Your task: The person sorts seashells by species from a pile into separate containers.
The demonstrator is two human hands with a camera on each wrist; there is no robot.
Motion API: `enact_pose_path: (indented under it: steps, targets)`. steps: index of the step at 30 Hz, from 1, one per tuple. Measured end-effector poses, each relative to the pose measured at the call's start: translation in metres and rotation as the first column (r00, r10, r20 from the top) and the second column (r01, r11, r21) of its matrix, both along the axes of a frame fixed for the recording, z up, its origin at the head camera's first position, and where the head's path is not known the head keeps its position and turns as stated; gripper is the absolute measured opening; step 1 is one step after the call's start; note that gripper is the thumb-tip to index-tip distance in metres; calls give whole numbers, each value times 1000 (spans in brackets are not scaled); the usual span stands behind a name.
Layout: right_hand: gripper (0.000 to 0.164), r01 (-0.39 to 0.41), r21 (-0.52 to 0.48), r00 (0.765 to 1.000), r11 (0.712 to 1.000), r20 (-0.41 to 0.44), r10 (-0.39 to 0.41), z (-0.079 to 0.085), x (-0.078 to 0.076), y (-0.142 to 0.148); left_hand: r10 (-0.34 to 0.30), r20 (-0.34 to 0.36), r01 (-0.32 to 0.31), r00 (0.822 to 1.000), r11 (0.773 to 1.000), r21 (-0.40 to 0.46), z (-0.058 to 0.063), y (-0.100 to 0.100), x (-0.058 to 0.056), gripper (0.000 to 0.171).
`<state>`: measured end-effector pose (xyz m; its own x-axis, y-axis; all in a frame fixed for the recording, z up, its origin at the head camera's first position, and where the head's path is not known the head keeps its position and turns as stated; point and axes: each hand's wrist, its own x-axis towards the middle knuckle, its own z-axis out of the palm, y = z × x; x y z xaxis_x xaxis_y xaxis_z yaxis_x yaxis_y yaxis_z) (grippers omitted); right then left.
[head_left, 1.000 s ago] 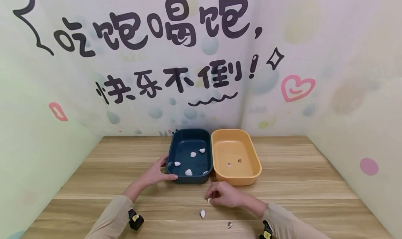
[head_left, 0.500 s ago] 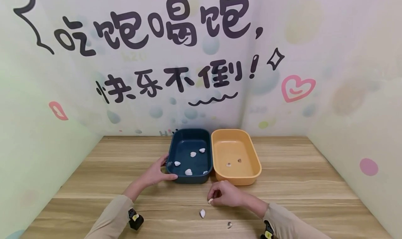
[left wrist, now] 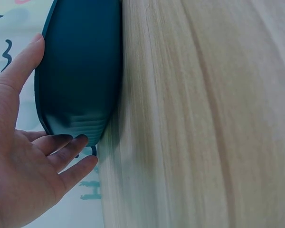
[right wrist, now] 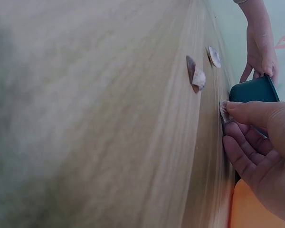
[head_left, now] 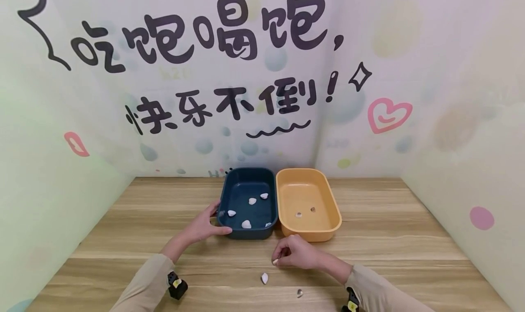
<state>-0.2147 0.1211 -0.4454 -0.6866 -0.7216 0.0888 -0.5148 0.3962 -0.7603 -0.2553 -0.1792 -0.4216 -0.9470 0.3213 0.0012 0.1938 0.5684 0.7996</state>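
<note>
Right grip (head_left: pixel 297 253) pinches a small ribbed shell (right wrist: pixel 224 113) between thumb and fingertips, low over the table (head_left: pixel 143 216); from my station I cannot tell whether the shell is clear of the wood. Left grip (head_left: pixel 201 226) is spread round the near left corner of the blue tray (head_left: pixel 250 234), thumb along the front rim, fingers by the side wall.

I see the orange tray (head_left: pixel 311 236) just beyond the right grip, its wall against the blue tray's. Five pale shells (head_left: pixel 246 224) lie in the blue tray, to the right of the left grip, one partly hidden by the front wall; two smaller shells (head_left: pixel 298 215) lie in the orange tray, past the right grip's knuckles. Nearer me than the right grip, a white shell (head_left: pixel 264 278) sits to its left and a brown-and-pale shell (head_left: pixel 300 294) below it.

As I judge it, the fingertip hold is shallow, so squeezing off-centre could flick the shell away. Going forward without lifting could knock those knuckles on the orange tray's front wall. A hard press from the left grip could skew both trays, since they adjoin.
</note>
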Motion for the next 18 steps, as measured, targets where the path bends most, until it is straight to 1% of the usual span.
enact_pose_path:
  steps: [10, 18]
  targets:
    - [4, -7, 10, 1000, 1000, 3, 7, 5, 2, 3, -1, -10, 1, 1000, 1000, -16, 1, 0, 1, 95]
    - [6, 27, 18, 1000, 999, -13, -26, 12, 6, 6, -1, -5, 1, 1000, 1000, -19, 2, 0, 1, 95]
